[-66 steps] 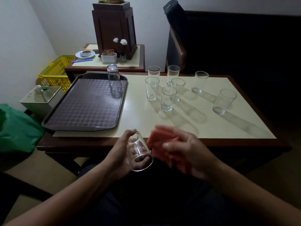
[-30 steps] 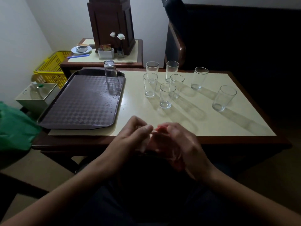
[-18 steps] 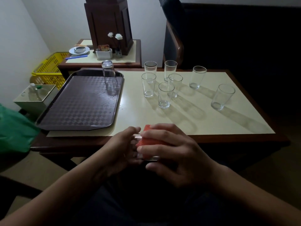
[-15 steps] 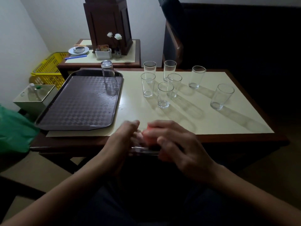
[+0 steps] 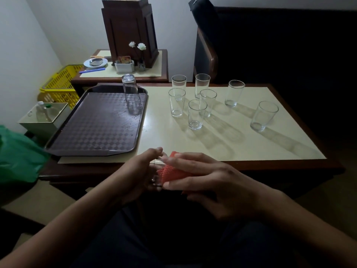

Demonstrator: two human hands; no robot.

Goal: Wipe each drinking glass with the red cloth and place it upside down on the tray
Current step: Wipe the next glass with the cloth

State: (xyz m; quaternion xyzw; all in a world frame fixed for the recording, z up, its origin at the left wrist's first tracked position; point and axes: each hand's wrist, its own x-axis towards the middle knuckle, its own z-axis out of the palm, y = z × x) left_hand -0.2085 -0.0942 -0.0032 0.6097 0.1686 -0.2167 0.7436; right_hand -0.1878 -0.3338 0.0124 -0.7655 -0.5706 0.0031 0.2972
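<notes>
Left hand [image 5: 133, 176] fingers clamped on glass [image 5: 156, 174]; right hand [image 5: 210, 182] fingers pressing red cloth [image 5: 173, 173] around it, below tabletop [image 5: 241, 144] edge.

Both forearms are bare to the picture's lower edge, with no sleeve, watch, band or ring showing. The left hand [image 5: 135, 175] and the right hand [image 5: 216, 182] are bare, without gloves, the fingernails short and unpainted. The lap below them is covered in dark, plain cloth, its detail lost in shadow.

Left hand [image 5: 135, 175] and right hand [image 5: 208, 182] meet (fingers curled).
</notes>
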